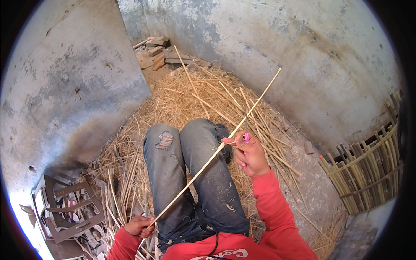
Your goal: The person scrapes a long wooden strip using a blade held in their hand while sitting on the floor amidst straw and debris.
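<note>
A long, thin, pale stick (190, 183), apparently split bamboo, slants across my lap from lower left to upper right. My left hand (139, 226) is closed around its lower end beside my left thigh. Over my right knee, my right hand (249, 154) pinches the same stick between thumb and finger near its middle. A bright pink patch (247, 138) shows at a right finger, and a smaller one lies lower on that hand. Whether these are a wrap or part of a small tool, I cannot tell. The stick's far end points toward the wall, above the straw.
Straw-like shavings (169, 93) cover the floor, with loose sticks (264, 125) lying on the right. A slatted bamboo panel (368, 173) leans at the right wall. At lower left stands a brown frame (71, 210). Bricks (158, 60) lie by the back wall (268, 39).
</note>
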The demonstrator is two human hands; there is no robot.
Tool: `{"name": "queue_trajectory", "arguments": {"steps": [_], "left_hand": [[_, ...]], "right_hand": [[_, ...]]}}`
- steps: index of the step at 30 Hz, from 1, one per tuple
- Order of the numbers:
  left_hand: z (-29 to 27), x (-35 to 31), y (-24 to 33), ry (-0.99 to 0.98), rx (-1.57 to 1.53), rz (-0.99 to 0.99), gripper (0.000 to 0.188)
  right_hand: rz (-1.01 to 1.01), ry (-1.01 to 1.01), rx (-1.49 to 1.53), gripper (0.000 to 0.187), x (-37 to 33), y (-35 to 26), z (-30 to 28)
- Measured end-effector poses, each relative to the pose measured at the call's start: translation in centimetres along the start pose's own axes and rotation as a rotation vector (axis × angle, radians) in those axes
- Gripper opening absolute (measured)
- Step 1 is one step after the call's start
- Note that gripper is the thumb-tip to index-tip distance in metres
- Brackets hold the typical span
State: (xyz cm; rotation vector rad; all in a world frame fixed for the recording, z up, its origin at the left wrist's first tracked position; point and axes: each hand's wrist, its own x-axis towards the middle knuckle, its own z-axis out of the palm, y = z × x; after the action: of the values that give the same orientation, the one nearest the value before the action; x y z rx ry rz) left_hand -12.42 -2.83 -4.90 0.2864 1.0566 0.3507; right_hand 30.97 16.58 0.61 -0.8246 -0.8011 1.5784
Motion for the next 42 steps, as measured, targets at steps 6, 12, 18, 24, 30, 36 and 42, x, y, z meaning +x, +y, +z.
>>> {"name": "queue_trajectory", "arguments": {"steps": [6,12,18,24,30,36,42], "left_hand": [[-0.6,0.9,-0.1,-0.088,-0.053,-0.072,0.046],[-0.5,0.4,0.4,-0.141,-0.074,-0.116,0.048],[-0.3,0.2,0.3,-0.144,-0.077,-0.102,0.05],[-2.1,-0.5,0.0,-0.108,-0.049,-0.103,0.051],[-8.3,-2.2,-1.7,-0.167,-0.074,-0.147,0.049],[-7.1,-3.2,-1.2,-0.1,-0.002,-0.082,0.047],[-6.2,-3.2,-1.5,-0.088,-0.014,-0.102,0.047]], "right_hand": [[0.376,-0.295,0.387,0.017,0.9,0.8,-1.6],[-0.07,0.093,-0.012,0.019,2.4,-1.6,-3.6],[-0.814,0.643,-1.124,0.032,2.3,-2.6,-4.2],[-0.556,0.526,-1.216,0.044,3.5,-3.5,-4.6],[-0.64,0.589,-1.269,0.049,7.8,-6.0,-7.1],[-0.675,0.531,-1.366,0.05,8.1,-4.6,-6.5],[-0.538,0.301,-1.32,0.056,3.9,-0.8,-2.7]]}}
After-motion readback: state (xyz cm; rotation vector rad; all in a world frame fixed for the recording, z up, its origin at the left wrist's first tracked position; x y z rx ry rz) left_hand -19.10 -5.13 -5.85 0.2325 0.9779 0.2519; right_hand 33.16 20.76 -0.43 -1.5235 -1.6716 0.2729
